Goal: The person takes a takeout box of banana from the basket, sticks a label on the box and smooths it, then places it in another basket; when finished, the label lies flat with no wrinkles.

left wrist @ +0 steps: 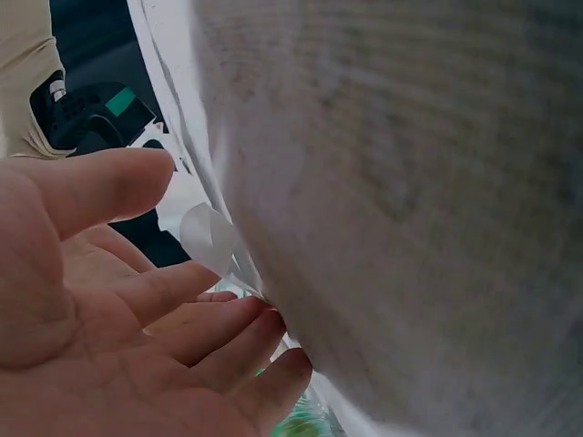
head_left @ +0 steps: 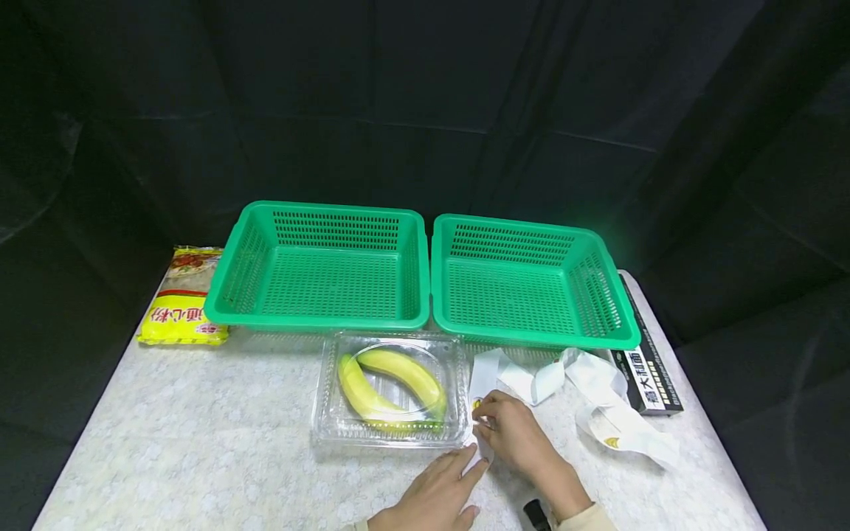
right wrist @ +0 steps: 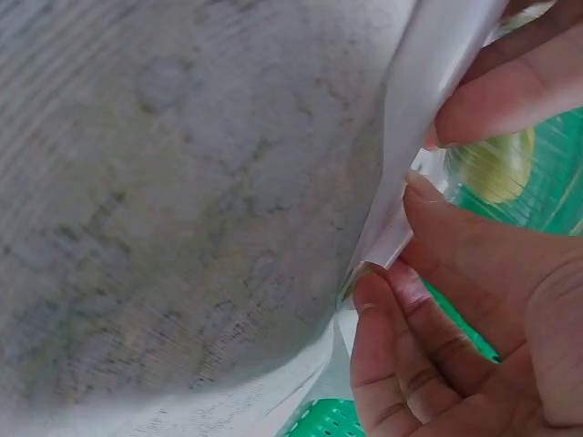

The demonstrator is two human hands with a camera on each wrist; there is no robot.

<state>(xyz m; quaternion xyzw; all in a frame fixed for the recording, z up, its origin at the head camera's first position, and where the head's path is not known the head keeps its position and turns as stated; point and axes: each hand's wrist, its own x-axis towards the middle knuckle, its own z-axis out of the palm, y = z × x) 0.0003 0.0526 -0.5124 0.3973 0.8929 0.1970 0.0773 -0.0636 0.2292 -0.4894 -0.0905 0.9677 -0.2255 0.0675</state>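
Bananas, two of them, lay in a clear plastic box on the patterned table. Just beside its near right corner, the right hand pinched a white strip between thumb and fingertip, a yellow sticker showing at those fingers. The left hand lay with its fingers stretched out and the thumb apart, the tips touching the strip's near end. The strip ran off to the right in loose loops, near a black box. Behind stood a left basket and a right basket, both green, with a yellow bag beside the left one.
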